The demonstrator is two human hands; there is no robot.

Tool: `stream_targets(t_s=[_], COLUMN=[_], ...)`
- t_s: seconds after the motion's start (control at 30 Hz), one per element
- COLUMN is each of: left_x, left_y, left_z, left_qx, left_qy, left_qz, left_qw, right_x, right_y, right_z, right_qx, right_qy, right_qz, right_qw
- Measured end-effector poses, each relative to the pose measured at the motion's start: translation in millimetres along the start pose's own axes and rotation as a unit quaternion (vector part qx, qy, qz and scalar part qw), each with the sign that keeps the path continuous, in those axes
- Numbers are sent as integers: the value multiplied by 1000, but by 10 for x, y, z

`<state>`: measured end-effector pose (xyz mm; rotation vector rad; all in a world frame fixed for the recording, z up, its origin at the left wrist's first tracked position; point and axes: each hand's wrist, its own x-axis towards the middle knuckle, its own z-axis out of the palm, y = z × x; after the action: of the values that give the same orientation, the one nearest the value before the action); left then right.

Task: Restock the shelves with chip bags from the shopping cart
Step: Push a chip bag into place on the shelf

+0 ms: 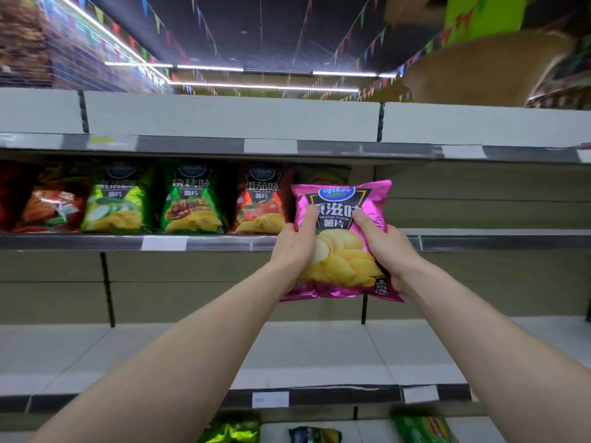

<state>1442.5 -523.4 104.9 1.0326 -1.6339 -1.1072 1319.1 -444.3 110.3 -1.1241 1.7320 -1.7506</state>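
Hands: 2, left hand [295, 247] and right hand [388, 251]. Pink bag [342, 238]: 1. Middle shelf [96, 243]: 5 – orange bag [52, 207], lime bag [113, 206], green bag [192, 203], red bag [260, 204], yellow bag [326, 178]; possibly a sixth far left, too blurred to call. Lowest shelf [367, 432]: 3 bottom bags [315, 434].

I have a single view to report: the head camera. It looks forward, square-on to the middle shelf [224, 243], which crosses mid-frame. The wide lens takes in the ceiling lights [262, 87] at the top and the lower bags [315, 435] at the bottom edge. Range is close: the left hand [295, 243] and right hand [388, 247] reach in from the lower corners and grip the pink chip bag [342, 199] right of centre.
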Motion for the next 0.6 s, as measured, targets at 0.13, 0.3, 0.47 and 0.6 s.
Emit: stream_targets(t_s=[0.13,0.3,0.47,0.6], left_x=[377,966,1465,1722], left_y=[28,130,207,191], left_z=[207,389,538,611], left_qx=[4,20,49,46], left_qy=[-16,-13,-8,-2], left_qz=[-2,-3,-1,6], left_qw=[1000,1000,999,999], right_x=[462,1107,1632,1884], right_y=[34,28,50,80], right_z=[-42,-19,5,46], right_qx=[-2,-11,-16,-7], right_qy=[2,-2,-11,-25], right_qz=[42,76,72,69], right_qw=[999,997,997,997])
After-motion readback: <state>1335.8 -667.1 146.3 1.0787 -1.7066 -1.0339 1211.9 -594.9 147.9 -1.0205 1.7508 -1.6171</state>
